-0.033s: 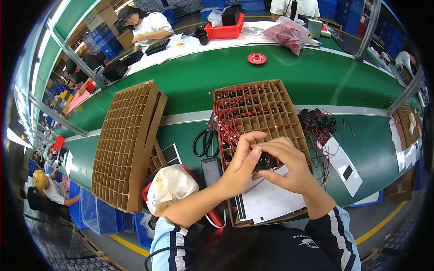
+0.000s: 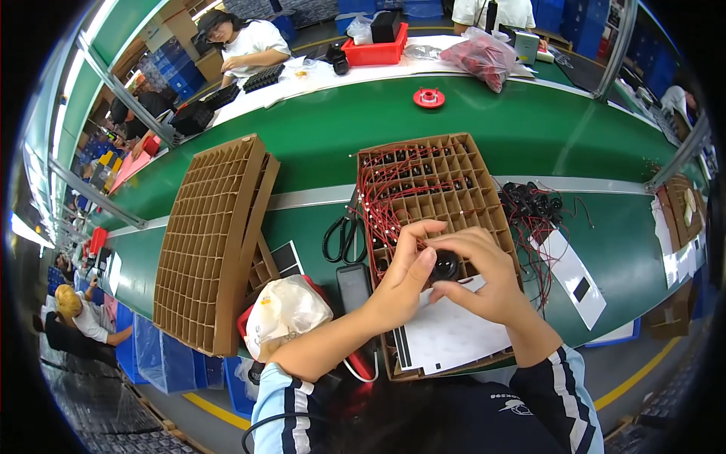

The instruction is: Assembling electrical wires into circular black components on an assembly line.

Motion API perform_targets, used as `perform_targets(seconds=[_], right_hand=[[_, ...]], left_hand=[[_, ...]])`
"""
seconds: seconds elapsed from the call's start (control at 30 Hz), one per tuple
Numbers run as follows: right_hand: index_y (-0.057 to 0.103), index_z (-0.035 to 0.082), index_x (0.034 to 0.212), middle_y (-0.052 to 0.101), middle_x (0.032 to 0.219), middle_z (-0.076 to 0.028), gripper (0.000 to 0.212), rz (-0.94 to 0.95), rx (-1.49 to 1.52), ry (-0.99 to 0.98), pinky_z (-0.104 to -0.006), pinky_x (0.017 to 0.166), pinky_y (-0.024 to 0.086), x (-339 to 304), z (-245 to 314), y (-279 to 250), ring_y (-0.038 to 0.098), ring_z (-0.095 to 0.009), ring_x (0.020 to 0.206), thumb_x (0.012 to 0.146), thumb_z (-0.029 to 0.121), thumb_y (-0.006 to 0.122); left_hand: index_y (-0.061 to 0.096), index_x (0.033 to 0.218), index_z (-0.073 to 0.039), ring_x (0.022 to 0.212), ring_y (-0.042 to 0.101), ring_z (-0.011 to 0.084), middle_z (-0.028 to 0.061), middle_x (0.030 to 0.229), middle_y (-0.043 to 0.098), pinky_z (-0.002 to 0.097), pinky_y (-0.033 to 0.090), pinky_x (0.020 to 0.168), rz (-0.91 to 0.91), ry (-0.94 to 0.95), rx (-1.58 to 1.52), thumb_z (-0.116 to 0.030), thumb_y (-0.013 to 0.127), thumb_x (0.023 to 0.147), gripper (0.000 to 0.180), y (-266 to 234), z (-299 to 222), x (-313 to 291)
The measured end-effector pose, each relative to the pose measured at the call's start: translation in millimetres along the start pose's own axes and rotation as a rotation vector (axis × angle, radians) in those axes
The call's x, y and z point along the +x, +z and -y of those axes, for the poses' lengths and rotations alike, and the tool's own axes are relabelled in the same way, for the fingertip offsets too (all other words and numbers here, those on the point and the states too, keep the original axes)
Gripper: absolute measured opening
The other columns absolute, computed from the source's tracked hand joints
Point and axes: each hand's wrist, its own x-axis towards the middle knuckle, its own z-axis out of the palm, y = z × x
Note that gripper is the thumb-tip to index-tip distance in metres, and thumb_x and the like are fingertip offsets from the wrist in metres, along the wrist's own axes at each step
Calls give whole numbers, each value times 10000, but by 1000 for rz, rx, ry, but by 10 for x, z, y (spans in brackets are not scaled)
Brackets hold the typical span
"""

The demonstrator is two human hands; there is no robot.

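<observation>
A small, glossy, round black part (image 2: 446, 265) is between my two hands, above the divided cardboard tray (image 2: 488, 198). My left hand (image 2: 408, 276) pinches its left side between thumb and fingers. Curled over the top and right side of the same part, the fingers of my right hand (image 2: 484, 272) touch it, with the thumb just below. In the tray's far compartments sit similar black parts with thin red wires (image 2: 378, 198). A white sheet (image 2: 454, 337) lies on the tray's near end, under my hands.
Two stacked cardboard divider trays (image 2: 204, 242) lean at left. Black scissors (image 2: 344, 238), a dark rectangular case (image 2: 353, 287) and a white bag (image 2: 287, 314) lie between. Right are tangled wired parts (image 2: 533, 200) and a white card (image 2: 575, 280). A red disc (image 2: 429, 97) lies farther back.
The round black part has shifted slightly right and up in my fingers. My right thumb has moved down a little. Other things look the same.
</observation>
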Motion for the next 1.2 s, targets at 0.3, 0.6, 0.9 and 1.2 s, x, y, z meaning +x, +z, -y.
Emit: perform_targets(seconds=[0.3,0.6,0.9,1.2], right_hand=[[513,26,1013,550,1056,-115,427,-29,99,4,-346,803,393,-35,-23,-26,511,-265,920,661,162,713],[514,16,1019,554,1053,-112,432,-72,135,32,-346,809,399,-68,-25,-42,517,-264,931,673,180,713],[566,-12,1024,567,1077,-122,404,83,108,25,-357,818,399,-12,-12,-48,515,-274,925,692,184,688],[559,-31,1020,578,967,-130,289,100,353,53,-332,777,390,-15,-100,-44,506,-248,858,830,186,541]], left_hand=[[393,1007,-70,551,404,46,24,783,466,175,337,475,-54,167,-62,-165,416,924,129,48,27,3],[413,1132,-33,696,480,82,69,985,486,208,417,591,52,202,-55,-147,416,919,242,77,61,2],[481,1061,-27,612,456,52,37,932,512,184,375,505,75,139,-64,-156,389,932,205,50,-10,-24],[444,1078,-49,543,415,64,35,832,479,199,377,492,66,68,-194,-241,371,942,246,71,-12,5]])
